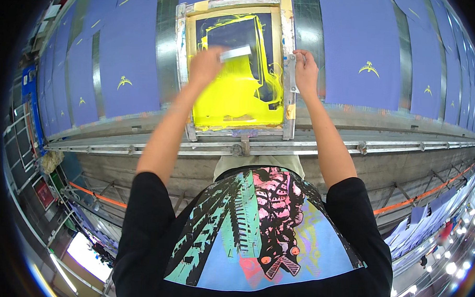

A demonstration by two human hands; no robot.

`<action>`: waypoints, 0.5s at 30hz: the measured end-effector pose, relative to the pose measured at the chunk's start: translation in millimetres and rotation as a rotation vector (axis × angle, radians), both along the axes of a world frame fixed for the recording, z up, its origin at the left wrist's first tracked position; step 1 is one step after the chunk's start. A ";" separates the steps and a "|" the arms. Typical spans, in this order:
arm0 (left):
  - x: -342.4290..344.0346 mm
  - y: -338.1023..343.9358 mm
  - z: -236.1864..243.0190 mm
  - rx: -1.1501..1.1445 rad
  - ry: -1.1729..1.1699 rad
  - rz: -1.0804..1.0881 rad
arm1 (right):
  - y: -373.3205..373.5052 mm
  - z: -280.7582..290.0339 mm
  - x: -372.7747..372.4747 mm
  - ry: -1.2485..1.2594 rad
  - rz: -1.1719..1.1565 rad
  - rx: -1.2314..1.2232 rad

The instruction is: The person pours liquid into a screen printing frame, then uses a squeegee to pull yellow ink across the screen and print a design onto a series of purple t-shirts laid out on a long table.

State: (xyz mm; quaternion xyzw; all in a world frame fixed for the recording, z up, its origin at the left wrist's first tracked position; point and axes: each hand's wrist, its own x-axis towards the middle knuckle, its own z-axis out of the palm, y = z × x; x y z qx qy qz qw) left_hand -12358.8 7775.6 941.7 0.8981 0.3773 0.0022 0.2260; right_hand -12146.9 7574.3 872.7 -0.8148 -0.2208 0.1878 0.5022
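Over the screen-printing frame (289, 24), my left hand (206, 66) is closed on a squeegee (235, 53) with a pale, straight blade. Its fingers are slightly smeared by motion. Bright yellow ink (226, 103) spreads thickly over the lower part of the mesh and runs in streaks up its right side. Dark mesh (239, 33) shows through in the upper middle. My right hand (306, 72) grips the frame's right rail with curled fingers, beside a small metal bracket (293, 74). What its fingertips press on is partly hidden.
Purple fabric panels (361, 43) lie along the long table on both sides, several with a small yellow printed motif (369, 70). Metal strips (308, 30) separate them. A metal rail (326, 150) runs along the near table edge, with an orange strip (419, 194) below it.
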 end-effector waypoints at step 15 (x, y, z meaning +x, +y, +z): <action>-54.3 -86.8 -42.3 0.364 -0.358 -0.205 | 0.5 -17.6 2.4 0.012 0.004 0.080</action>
